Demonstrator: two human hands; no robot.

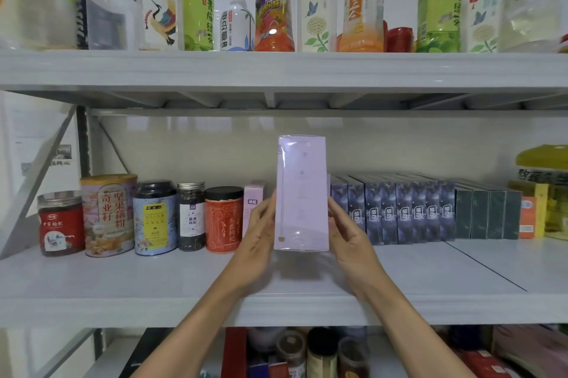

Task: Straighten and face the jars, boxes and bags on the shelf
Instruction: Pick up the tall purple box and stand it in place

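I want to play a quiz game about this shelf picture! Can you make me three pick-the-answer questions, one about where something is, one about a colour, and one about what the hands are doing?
1. Where is the red-lidless jar with the clear lid?
A. far left of the middle shelf
B. top shelf
C. beside the yellow bag

2. What colour is the held box?
A. green
B. pale purple
C. orange

3. How is the box held?
A. lying flat
B. one hand only
C. upright between both hands

Answers: 1 A, the jar starts the row. 2 B, the box is lilac. 3 C, the left hand and right hand grip its sides.
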